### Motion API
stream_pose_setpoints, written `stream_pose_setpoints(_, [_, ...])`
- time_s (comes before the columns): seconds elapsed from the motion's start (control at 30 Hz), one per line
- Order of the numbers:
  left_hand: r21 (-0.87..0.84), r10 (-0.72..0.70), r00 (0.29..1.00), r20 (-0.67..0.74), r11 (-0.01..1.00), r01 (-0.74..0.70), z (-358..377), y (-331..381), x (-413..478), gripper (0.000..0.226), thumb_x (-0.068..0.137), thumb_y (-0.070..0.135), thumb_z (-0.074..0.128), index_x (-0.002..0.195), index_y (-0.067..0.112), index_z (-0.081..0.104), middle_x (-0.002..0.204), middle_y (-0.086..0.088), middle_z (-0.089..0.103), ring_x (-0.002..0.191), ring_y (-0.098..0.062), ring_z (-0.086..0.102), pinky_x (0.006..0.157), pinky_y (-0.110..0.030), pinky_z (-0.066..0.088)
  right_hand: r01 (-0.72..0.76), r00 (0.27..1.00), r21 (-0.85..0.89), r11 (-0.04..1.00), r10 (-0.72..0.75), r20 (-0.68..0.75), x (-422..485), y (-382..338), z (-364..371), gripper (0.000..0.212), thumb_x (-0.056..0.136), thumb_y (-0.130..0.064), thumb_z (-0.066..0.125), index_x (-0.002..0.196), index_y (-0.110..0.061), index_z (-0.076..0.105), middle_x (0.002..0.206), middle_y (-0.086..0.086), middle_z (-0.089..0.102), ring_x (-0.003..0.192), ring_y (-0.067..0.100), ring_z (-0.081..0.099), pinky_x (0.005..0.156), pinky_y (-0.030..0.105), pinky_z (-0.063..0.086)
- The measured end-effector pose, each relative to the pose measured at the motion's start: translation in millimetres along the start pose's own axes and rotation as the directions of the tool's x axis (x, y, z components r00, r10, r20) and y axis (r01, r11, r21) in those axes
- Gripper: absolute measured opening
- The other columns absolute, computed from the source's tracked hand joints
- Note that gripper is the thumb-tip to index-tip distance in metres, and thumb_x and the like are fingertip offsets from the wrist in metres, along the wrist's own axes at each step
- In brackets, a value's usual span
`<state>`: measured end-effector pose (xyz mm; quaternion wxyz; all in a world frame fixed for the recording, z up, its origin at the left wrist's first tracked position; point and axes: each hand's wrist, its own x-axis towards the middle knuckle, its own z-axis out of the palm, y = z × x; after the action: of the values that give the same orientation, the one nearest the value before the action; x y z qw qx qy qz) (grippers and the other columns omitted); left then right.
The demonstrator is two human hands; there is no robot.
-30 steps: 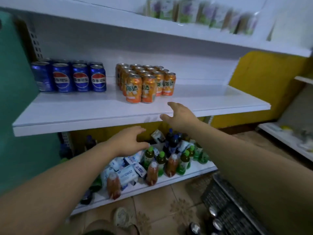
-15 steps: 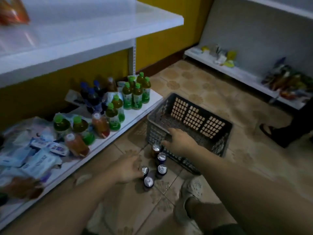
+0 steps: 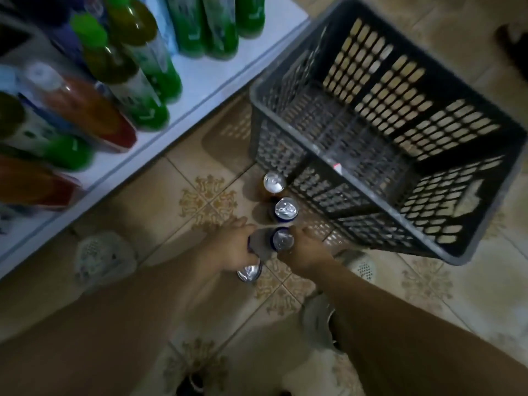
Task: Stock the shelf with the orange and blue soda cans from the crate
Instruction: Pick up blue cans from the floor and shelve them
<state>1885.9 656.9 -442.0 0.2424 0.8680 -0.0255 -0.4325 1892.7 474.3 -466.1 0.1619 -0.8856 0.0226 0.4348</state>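
Both hands at 4 floor cans beside grey crate.

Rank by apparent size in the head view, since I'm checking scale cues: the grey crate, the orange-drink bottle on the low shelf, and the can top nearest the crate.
1. Grey crate, by far the largest.
2. Orange-drink bottle.
3. Can top, smallest.

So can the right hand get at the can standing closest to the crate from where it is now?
Probably yes. The right hand is beside a nearer can, and the can by the crate stands uncovered just beyond another can, with its top clear.
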Motion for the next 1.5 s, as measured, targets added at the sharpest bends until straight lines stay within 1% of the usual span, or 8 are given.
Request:
stream_pose_setpoints(0.43, [-0.193, 0.047, 0.997, -0.067, 0.979, -0.059, -8.7, -5.2, -9.0, 0.08, 0.078, 0.026, 0.074, 0.145, 0.015, 0.032, 0.148, -0.007, 0.036, 0.135, -0.021, 0.034, 0.101, -0.021, 0.026, 0.126, 0.968, 0.182, 0.975, -0.081, -0.237, -28.7, -22.8, -8.1, 0.075, 0.076, -0.052, 0.068, 0.142, -0.03, 0.038, 0.138, 0.007, 0.047, 0.122, 0.029, 0.049, 0.095, 0.034, 0.041])
stream_pose_setpoints(0.6, [-0.48, 0.107, 0.97, -0.217, 0.854, -0.201, -61.4, 19.4, -95.6, 0.066, 0.059, 0.029, 0.081, 0.115, 0.044, 0.051, 0.118, 0.007, 0.062, 0.108, -0.015, 0.061, 0.099, -0.042, 0.047, 0.38, 0.869, 0.376, 0.845, -0.187, -0.458, -118.8, -83.1, -66.6, 0.07, 0.078, -0.041, 0.073, 0.141, -0.027, 0.043, 0.129, -0.003, 0.052, 0.116, 0.016, 0.051, 0.094, 0.029, 0.041])
stream_pose_setpoints(0.7, [-0.549, 0.105, 0.93, -0.352, 0.782, -0.296, -98.0, 31.3, -163.9, 0.067, 0.062, 0.016, 0.083, 0.115, 0.041, 0.049, 0.115, 0.011, 0.063, 0.105, -0.005, 0.061, 0.095, -0.032, 0.049, 0.516, 0.803, 0.535, 0.669, -0.16, -0.574, -181.7, -129.4, -98.3, 0.061, 0.083, -0.03, 0.072, 0.137, -0.03, 0.043, 0.121, -0.008, 0.055, 0.107, 0.011, 0.057, 0.089, 0.029, 0.049])
stream_pose_setpoints(0.8, [-0.53, 0.081, 0.858, -0.507, 0.755, -0.385, -133.9, 39.7, -237.2, 0.071, 0.071, 0.011, 0.081, 0.129, 0.026, 0.043, 0.114, 0.015, 0.057, 0.097, 0.008, 0.054, 0.085, -0.012, 0.046, 0.626, 0.753, 0.644, 0.439, -0.126, -0.646, -242.3, -182.2, -126.9, 0.048, 0.086, -0.021, 0.068, 0.13, -0.021, 0.048, 0.117, -0.002, 0.06, 0.101, 0.01, 0.062, 0.074, 0.02, 0.052])
stream_pose_setpoints(0.93, [-0.515, 0.006, 0.743, -0.67, 0.717, -0.47, -170.9, 39.3, -337.5, 0.094, 0.063, 0.037, 0.083, 0.142, 0.023, 0.034, 0.132, 0.006, 0.053, 0.118, -0.013, 0.054, 0.099, -0.04, 0.048, 0.696, 0.718, 0.692, 0.192, -0.19, -0.67, -321.4, -257.1, -155.8, 0.027, 0.092, -0.019, 0.061, 0.118, -0.015, 0.055, 0.105, 0.0, 0.063, 0.086, 0.007, 0.063, 0.055, 0.012, 0.049])
stream_pose_setpoints(1.1, [-0.416, -0.083, 0.531, -0.843, 0.726, -0.547, -195.8, 15.7, -450.0, 0.069, 0.07, 0.02, 0.082, 0.128, 0.025, 0.045, 0.123, 0.004, 0.059, 0.111, -0.014, 0.059, 0.1, -0.038, 0.047, 0.761, 0.63, 0.64, 0.107, -0.36, -0.688, -404.9, -346.7, -155.9, 0.026, 0.091, -0.023, 0.063, 0.115, -0.015, 0.056, 0.099, -0.001, 0.063, 0.082, 0.009, 0.063, 0.055, 0.015, 0.048])
stream_pose_setpoints(1.27, [-0.388, -0.182, 0.389, -0.903, 0.734, -0.557, -194.2, -28.4, -545.5, 0.056, 0.078, 0.008, 0.075, 0.123, 0.024, 0.046, 0.112, 0.008, 0.059, 0.093, 0.006, 0.057, 0.075, -0.011, 0.048, 0.764, 0.568, 0.638, 0.095, -0.567, -0.597, -467.8, -431.4, -125.2, 0.03, 0.089, -0.029, 0.065, 0.115, -0.018, 0.054, 0.104, 0.002, 0.064, 0.085, 0.012, 0.064, 0.058, 0.021, 0.051])
stream_pose_setpoints(1.5, [-0.47, -0.386, 0.272, -0.882, 0.771, -0.43, -174.7, -115.8, -639.6, 0.068, 0.081, 0.018, 0.074, 0.139, 0.016, 0.039, 0.129, -0.001, 0.056, 0.113, -0.013, 0.056, 0.089, -0.025, 0.048, 0.813, 0.463, 0.558, 0.166, -0.766, -0.446, -511.9, -536.6, -59.2, 0.044, 0.085, -0.039, 0.068, 0.121, -0.02, 0.052, 0.114, 0.004, 0.062, 0.097, 0.019, 0.063, 0.079, 0.033, 0.055])
